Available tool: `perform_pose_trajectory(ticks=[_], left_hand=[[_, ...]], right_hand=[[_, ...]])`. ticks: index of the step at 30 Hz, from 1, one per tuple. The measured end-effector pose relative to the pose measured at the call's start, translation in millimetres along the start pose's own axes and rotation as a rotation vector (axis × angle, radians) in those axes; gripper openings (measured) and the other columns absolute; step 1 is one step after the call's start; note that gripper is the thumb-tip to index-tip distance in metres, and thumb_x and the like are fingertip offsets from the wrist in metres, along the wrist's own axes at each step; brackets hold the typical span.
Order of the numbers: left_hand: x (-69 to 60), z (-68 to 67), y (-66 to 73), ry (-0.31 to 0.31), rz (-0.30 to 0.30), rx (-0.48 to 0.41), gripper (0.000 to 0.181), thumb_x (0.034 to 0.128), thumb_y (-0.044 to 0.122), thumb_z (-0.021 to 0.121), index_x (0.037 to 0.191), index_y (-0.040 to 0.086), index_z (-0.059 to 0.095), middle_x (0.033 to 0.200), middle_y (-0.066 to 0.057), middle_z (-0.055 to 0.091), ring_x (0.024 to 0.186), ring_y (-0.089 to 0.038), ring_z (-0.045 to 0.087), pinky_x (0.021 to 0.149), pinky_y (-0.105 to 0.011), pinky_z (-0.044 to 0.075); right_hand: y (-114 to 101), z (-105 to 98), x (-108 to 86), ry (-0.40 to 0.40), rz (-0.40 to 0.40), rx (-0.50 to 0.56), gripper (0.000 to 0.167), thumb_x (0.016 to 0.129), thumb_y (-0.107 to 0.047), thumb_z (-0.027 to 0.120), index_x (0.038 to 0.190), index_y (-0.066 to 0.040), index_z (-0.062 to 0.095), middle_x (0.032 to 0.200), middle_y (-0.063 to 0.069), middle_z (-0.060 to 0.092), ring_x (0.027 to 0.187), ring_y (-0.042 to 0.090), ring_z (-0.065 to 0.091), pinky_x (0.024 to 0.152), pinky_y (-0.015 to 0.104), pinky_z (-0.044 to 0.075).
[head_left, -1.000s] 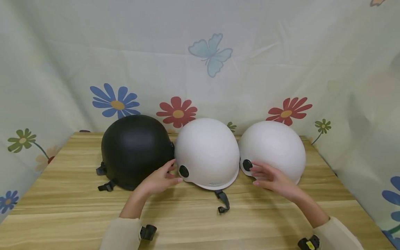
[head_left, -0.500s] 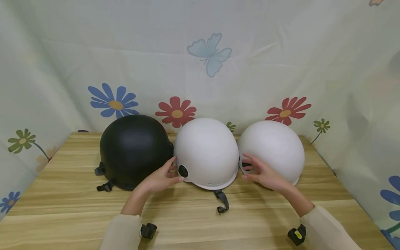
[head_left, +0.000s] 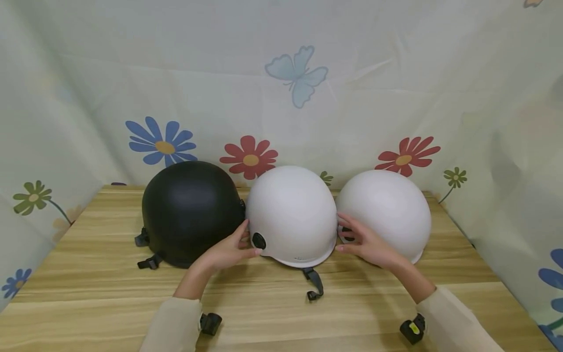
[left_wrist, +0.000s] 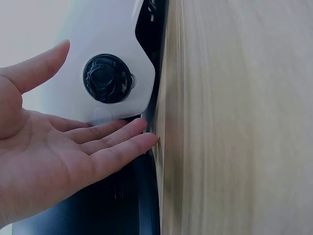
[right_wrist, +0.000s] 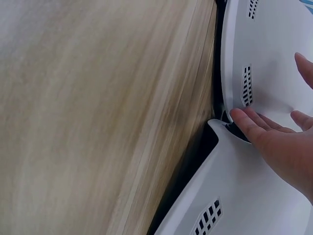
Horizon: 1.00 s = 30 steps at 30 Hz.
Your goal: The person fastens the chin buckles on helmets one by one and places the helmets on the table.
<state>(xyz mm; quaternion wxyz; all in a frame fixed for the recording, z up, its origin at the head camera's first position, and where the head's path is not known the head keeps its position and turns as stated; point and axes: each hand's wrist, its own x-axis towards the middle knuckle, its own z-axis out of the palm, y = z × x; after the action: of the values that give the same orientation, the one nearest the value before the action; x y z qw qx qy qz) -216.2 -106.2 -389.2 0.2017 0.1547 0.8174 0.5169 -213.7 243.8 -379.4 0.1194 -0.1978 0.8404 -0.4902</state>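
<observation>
A white helmet (head_left: 292,210) with a round black knob (head_left: 259,240) low on its left side stands in the middle of a row of helmets. My left hand (head_left: 226,252) has its straight fingers in the gap between this helmet and the black helmet (head_left: 191,210); the left wrist view shows the palm facing the knob (left_wrist: 107,78). On the other side my right hand (head_left: 367,244) lies with straightened fingers where the middle helmet meets the right white helmet (head_left: 387,210). In the right wrist view, its fingertips (right_wrist: 239,116) reach the seam near the vented rims. Neither hand grips anything.
The helmets stand on a wooden table (head_left: 281,318) near its back edge. A black strap (head_left: 313,283) hangs from the middle helmet onto the table. More black straps (head_left: 149,262) stick out left of the black helmet. Behind hangs a flowered cloth (head_left: 198,88).
My right hand has moved left, from in front of the right white helmet's knob to the middle helmet's right side. The left hand has barely shifted, and the helmets stay in place.
</observation>
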Motion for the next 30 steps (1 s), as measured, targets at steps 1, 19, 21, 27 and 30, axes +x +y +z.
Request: perform_pose_trajectory(ticks=[1,19,21,27,30], left_hand=[[0.1,0.2,0.1,-0.002,0.001,-0.004,0.093,0.0859,0.02,0.065,0.144,-0.003,-0.004,0.142,-0.031,0.022,0.126,-0.041,0.032,0.098,-0.047,0.034],[-1.2,-2.6,-2.4,-0.009,0.044,-0.012,0.094,0.0807,0.016,0.07,0.145,0.0,0.003,0.142,-0.027,0.023,0.131,-0.038,0.022,0.105,-0.052,0.018],[-2.5,-2.8,-1.3,0.005,0.045,-0.015,0.093,0.0811,0.015,0.07,0.146,0.001,0.004,0.142,-0.027,0.025,0.131,-0.038,0.023,0.105,-0.053,0.017],[-6.7,-4.1,0.8,0.036,0.069,-0.037,0.087,0.0829,0.011,0.068,0.146,0.003,0.009,0.14,-0.024,0.028,0.128,-0.04,0.026,0.103,-0.054,0.02],[-9.0,-4.1,3.0,0.05,0.074,-0.053,0.083,0.0834,0.01,0.067,0.146,0.005,0.012,0.139,-0.024,0.03,0.128,-0.041,0.027,0.102,-0.054,0.023]], right_hand=[[0,0,0.0,0.0,0.0,0.002,0.078,0.084,-0.016,0.067,0.145,-0.009,0.019,0.145,0.023,0.022,0.125,0.043,0.033,0.091,0.045,0.042],[-1,2,0.1,0.013,0.011,0.048,0.082,0.083,-0.011,0.067,0.146,-0.01,0.015,0.144,0.025,0.022,0.126,0.041,0.032,0.096,0.05,0.035],[0,2,0.2,0.015,0.009,0.051,0.082,0.083,-0.012,0.067,0.146,-0.011,0.016,0.144,0.025,0.023,0.126,0.041,0.032,0.096,0.05,0.035],[-2,2,-1.6,0.023,0.003,0.053,0.082,0.083,-0.016,0.068,0.146,-0.012,0.016,0.141,0.027,0.028,0.124,0.041,0.035,0.095,0.049,0.036],[-5,2,-3.2,0.036,0.005,0.04,0.082,0.083,-0.017,0.069,0.146,-0.012,0.016,0.138,0.027,0.032,0.122,0.041,0.038,0.094,0.047,0.039]])
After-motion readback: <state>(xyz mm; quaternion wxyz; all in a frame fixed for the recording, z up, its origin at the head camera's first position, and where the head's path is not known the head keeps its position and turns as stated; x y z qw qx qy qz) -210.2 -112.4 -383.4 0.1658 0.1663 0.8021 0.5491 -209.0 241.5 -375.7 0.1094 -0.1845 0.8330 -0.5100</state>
